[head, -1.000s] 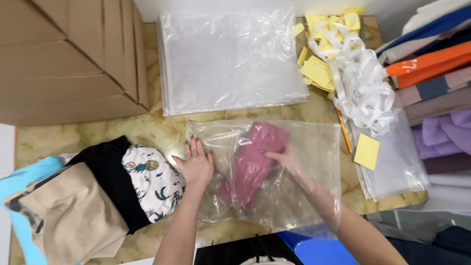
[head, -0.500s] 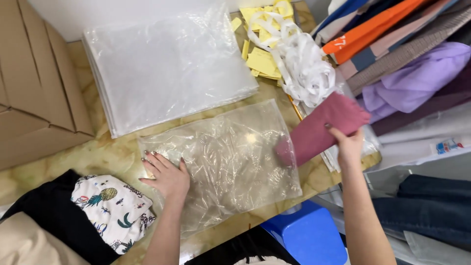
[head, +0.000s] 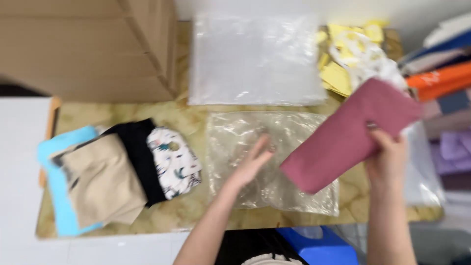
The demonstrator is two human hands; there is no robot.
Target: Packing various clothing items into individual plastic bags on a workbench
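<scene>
Standing beside a marble-patterned table, a person is holding a folded dusky-pink garment in the right hand, fingers closed on its right edge, lifted above the table and tilted. The left hand is lying open, flat on a clear plastic bag spread on the table, holding nothing. The garment is overlapping the bag's right side from above; it looks to be outside the bag, so bagging seems not yet done. To the left, a pile of folded clothes, beige, black, patterned white and light blue, is waiting unbagged. Behind the bag, a stack of clear bags is lying, with cardboard boxes at left and yellow paper tags at right.
</scene>
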